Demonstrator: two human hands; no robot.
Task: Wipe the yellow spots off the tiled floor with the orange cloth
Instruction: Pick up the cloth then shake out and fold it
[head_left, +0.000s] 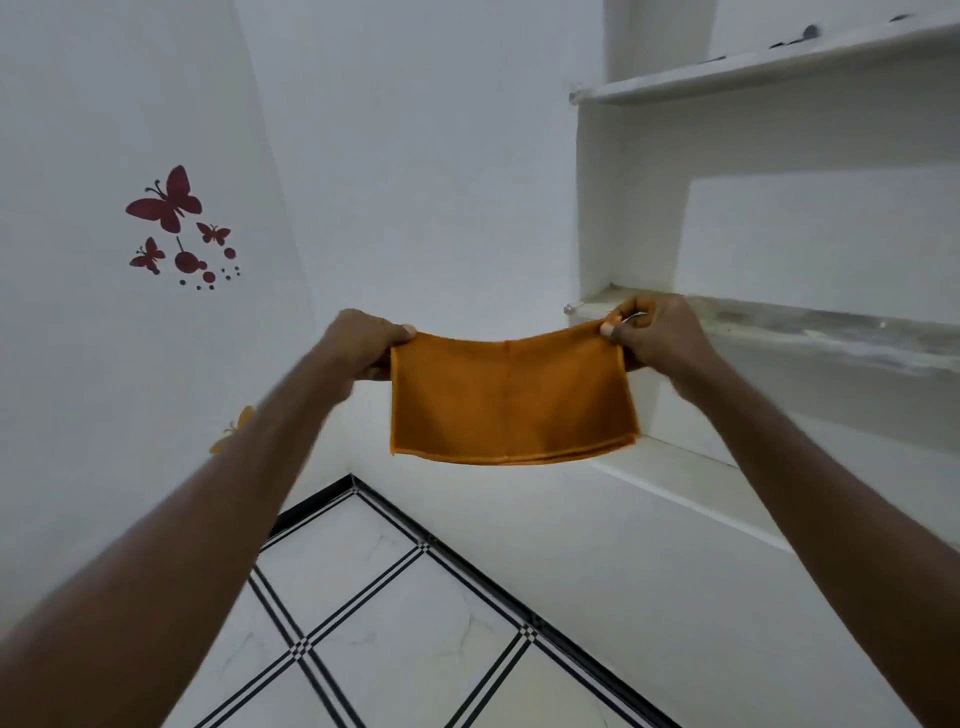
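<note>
An orange cloth (509, 400), folded in half, hangs spread out in the air in front of the room's corner. My left hand (361, 343) pinches its upper left corner and my right hand (657, 338) pinches its upper right corner. Both arms reach forward at about chest height. Below lies the tiled floor (395, 623), white marbled tiles with black striped borders. No yellow spots show on the part of the floor in view.
White walls meet in a corner ahead. Built-in white shelves (779, 332) fill the right wall, the lower ledge dusty. Red butterfly stickers (171, 202) decorate the left wall, and a yellow one (234, 431) peeks out behind my left forearm.
</note>
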